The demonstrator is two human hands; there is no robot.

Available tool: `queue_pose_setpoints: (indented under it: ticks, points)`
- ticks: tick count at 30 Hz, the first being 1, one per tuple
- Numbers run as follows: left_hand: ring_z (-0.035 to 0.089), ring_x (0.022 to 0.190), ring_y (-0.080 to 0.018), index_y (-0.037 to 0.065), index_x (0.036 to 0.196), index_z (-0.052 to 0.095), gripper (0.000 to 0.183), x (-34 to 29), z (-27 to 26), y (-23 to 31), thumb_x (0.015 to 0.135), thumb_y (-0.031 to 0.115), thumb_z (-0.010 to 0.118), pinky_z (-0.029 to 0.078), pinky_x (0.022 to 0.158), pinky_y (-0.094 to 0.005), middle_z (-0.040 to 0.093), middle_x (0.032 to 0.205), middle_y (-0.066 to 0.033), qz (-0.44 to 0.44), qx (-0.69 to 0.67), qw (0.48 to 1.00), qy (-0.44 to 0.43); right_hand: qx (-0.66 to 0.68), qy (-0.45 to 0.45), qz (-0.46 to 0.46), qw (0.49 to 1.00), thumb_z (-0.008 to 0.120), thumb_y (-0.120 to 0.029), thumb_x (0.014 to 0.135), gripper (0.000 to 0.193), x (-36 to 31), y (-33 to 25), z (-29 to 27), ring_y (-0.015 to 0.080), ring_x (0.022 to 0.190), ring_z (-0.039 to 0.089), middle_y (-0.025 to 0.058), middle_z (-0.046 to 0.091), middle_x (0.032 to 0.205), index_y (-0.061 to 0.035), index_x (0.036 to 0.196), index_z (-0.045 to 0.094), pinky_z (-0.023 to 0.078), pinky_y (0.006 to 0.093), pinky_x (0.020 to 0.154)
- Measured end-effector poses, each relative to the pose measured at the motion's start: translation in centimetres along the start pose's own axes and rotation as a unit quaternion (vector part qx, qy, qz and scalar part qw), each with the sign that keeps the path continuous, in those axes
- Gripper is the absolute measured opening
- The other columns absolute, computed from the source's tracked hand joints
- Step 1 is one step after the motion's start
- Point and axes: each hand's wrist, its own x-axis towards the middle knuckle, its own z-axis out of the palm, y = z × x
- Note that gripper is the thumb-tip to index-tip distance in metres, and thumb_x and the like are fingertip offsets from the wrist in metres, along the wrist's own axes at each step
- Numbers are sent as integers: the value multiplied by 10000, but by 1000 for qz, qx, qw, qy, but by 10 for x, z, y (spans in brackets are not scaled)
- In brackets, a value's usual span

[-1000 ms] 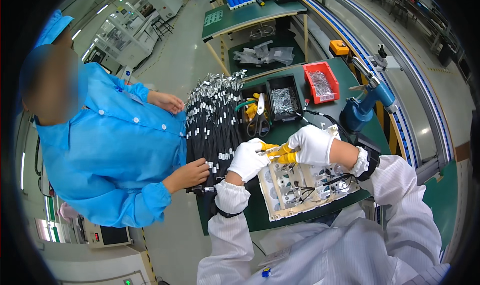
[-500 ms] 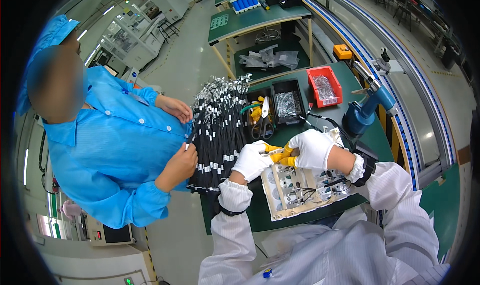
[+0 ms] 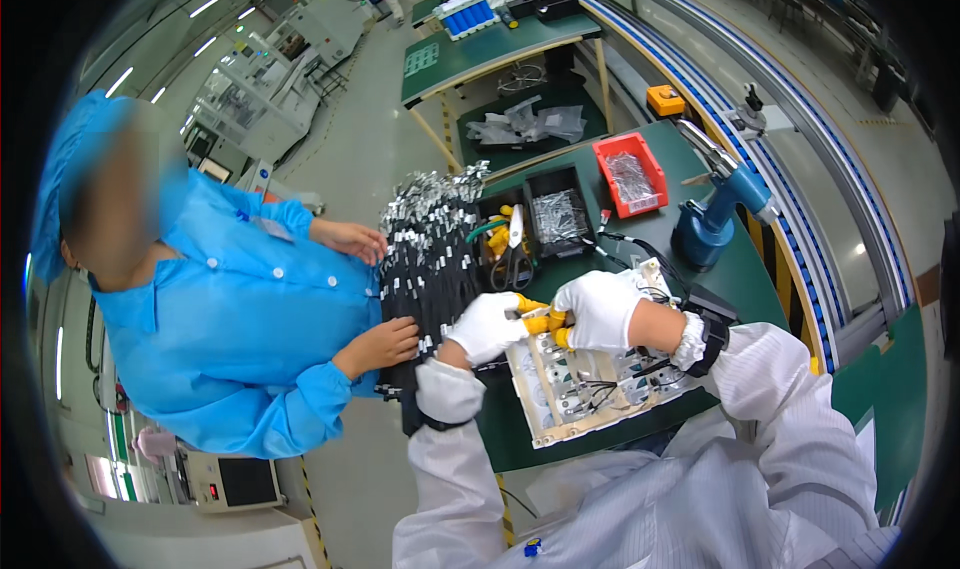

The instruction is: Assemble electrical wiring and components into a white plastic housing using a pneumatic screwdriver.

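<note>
A cream plastic frame [image 3: 527, 401] with metal plates and thin black wires lies on the green table [image 3: 510, 449] in front of me. Over its far left part, my left hand [image 3: 488, 327], in a white glove with yellow fingertips, has its fingers pinched together. Close beside it, my right hand [image 3: 602, 311], gloved the same way, is bent inward with its fingertips pressed together. The two sets of fingertips nearly meet. Anything between them is too small or hidden to make out.
A thick bundle of black cables [image 3: 430, 269] lies left, with a co-worker's hand [image 3: 385, 344] on it. Beyond my hands are scissors [image 3: 513, 254], a black bin of metal pins [image 3: 558, 214] and a red bin [image 3: 632, 174]. A blue tool [image 3: 712, 229] stands right, near the rail.
My view has shifted slightly. Both my hands remain over the frame, and a small gap now shows between their fingertips. The co-worker's nearer hand has moved further onto the cable bundle.
</note>
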Motion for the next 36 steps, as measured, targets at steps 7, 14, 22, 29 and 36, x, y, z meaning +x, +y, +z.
queue_pose_setpoints:
  ticks: [7, 14, 22, 29, 36]
  points:
    - [711, 963, -283, 58, 1014, 751, 247, 145, -21, 60, 834, 224, 717, 547, 818, -385, 754, 1033, -115, 61, 255, 955, 143, 3, 37, -23, 999, 763, -209, 735, 184, 5, 6, 2, 319, 694, 696, 133, 707, 762, -79, 863, 744, 555, 384, 647]
    - [708, 889, -242, 125, 929, 791, 180, 295, 54, -6, 868, 139, 622, 426, 834, -475, 769, 910, -56, 46, 637, 769, 36, 50, 51, -26, 997, 740, -198, 790, 205, 8, 29, 9, 363, 755, 693, 171, 722, 847, -69, 949, 732, 561, 413, 684]
    - [728, 940, -260, 162, 930, 799, 165, 219, 16, 3, 820, 167, 676, 487, 756, -415, 770, 948, -72, -16, 590, 798, 121, 19, -42, 25, 999, 750, -204, 789, 228, 5, -14, -3, 347, 805, 697, 164, 727, 881, -66, 970, 739, 555, 414, 718]
    - [737, 977, -288, 167, 970, 789, 188, 203, 7, 21, 801, 214, 720, 560, 830, -435, 769, 1007, -95, -43, 529, 841, 105, 15, -39, 5, 999, 751, -225, 790, 269, 8, -5, 2, 336, 804, 701, 155, 733, 884, -72, 1012, 748, 558, 397, 729]
    - [722, 925, -375, 119, 1038, 741, 243, 181, -7, 12, 811, 202, 729, 576, 841, -451, 742, 985, -180, -12, 304, 913, 270, -5, -56, 22, 998, 744, -257, 808, 284, -1, -20, 10, 345, 843, 707, 166, 739, 927, -69, 1022, 745, 565, 392, 767]
